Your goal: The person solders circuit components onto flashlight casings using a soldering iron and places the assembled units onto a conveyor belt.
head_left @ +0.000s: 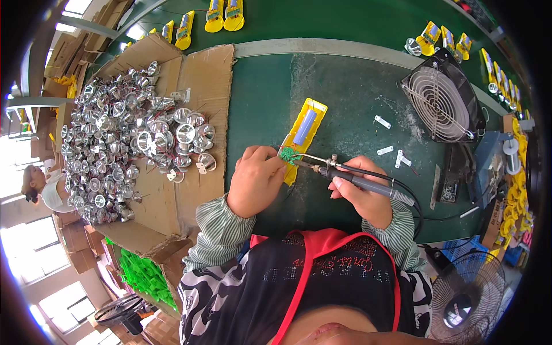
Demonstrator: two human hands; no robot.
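In my right hand (368, 198) is a grey-handled soldering iron (368, 185) with a thin bent metal tube fixed along it. Its tip points left and reaches a small green circuit board (289, 155). The board sits at the lower part of a long yellow plastic housing (319, 118), which lies tilted on the green bench. A blue-purple cylindrical battery (305, 126) rests inside the housing. My left hand (256, 179) is closed at the left edge of the board and housing; its fingertips are partly hidden, so what they pinch I cannot make out.
A cardboard box (201, 75) of silvery reflector cups (103, 123) stands left. At right are a framed fan (443, 103), small white pieces (385, 150) and a solder spool (510, 148). Yellow housings (233, 16) line the far bench. Another person (49, 187) is far left.
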